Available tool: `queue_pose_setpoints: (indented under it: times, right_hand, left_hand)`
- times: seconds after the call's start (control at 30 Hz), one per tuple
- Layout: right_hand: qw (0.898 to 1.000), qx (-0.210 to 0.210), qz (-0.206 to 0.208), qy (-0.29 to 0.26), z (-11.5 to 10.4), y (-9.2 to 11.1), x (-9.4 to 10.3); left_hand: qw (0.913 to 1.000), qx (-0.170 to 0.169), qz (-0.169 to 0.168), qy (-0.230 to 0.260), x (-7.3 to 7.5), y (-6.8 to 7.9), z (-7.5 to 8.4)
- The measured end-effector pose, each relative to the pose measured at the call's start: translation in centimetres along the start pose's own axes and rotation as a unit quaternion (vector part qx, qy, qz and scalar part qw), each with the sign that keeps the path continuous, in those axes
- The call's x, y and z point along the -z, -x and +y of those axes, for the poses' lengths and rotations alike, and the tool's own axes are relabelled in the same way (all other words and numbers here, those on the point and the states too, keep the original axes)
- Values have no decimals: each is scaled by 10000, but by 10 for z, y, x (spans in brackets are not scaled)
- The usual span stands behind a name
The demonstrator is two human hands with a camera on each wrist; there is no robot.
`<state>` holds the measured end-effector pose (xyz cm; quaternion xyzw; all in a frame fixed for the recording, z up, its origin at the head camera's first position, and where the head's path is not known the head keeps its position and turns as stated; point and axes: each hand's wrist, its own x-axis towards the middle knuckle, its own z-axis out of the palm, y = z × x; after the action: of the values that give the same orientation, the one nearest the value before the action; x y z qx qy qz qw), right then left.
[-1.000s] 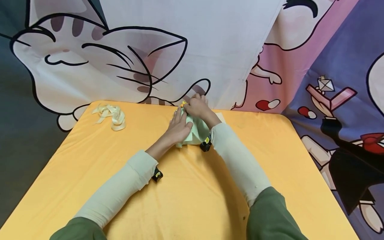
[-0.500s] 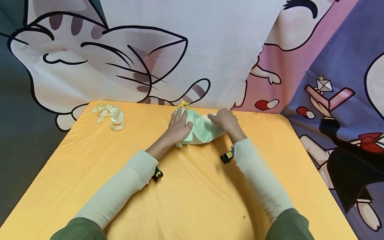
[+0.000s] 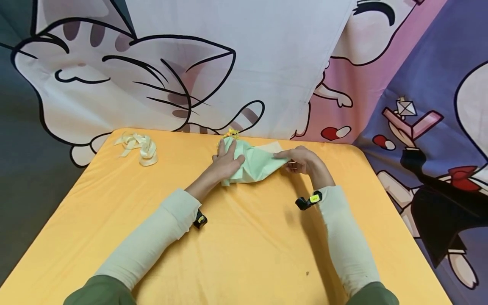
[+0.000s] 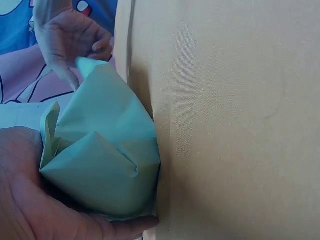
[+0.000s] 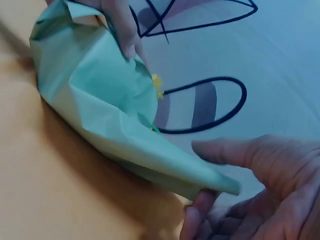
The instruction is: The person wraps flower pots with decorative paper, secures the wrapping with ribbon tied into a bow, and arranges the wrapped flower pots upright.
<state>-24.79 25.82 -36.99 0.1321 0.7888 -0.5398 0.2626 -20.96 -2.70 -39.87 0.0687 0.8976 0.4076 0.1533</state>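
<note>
A pale green sheet of wrapping paper (image 3: 255,165) is folded into a bulging bundle near the back edge of the table. Small yellow and orange flowers (image 3: 231,133) peek out at its far end. My left hand (image 3: 225,163) holds the bundle from the left, its fingers spread over the paper in the head view. Seen from the left wrist, the hand (image 4: 30,195) wraps around the bundle's lower end. At the opposite side my right hand (image 3: 305,162) has the pointed paper corner (image 5: 220,180) between thumb and fingers, with the fingertips under its edge.
A loose cream ribbon (image 3: 141,148) lies in curls at the table's back left. Behind the bundle shows a cream sheet (image 3: 271,146). Printed cloth hangings (image 3: 282,72) rise right behind the yellow-covered table (image 3: 236,241). Both wrists wear small black cameras (image 3: 308,201).
My right hand has left the flower end, moved right and drawn the paper's corner out to that side. My left hand stays on the bundle, its fingers now more spread.
</note>
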Motion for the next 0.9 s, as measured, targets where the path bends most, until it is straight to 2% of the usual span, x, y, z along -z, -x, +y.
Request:
queue_pose_setpoints:
  times: [0.17,0.23,0.43,0.53,0.67,0.77,0.9]
  right_hand:
    - [9946,409,-408,-862,4,7,-18]
    - [9905,644,-413,-1144,6,11,-26]
    - [9768,1256,331,-1705,12,27,-44]
    - [9616,1328,423,-2364,19,30,-59]
    - [9417,1252,460,-3088,38,24,-88]
    - [9362,1256,588,-3229,48,18,-108]
    - [9280,1358,706,-3397,50,16,-123]
  left_hand:
    - [9997,32,58,221,-2,1,-2]
    - [9995,10,114,299,-4,1,-3]
    - [9993,-40,139,344,-6,1,-1]
    - [9993,-35,158,337,-5,1,0]
    - [9993,-60,211,298,-5,-1,0]
    - [9994,-92,241,232,-5,-2,0]
    - [9994,-95,230,228,-5,-1,0]
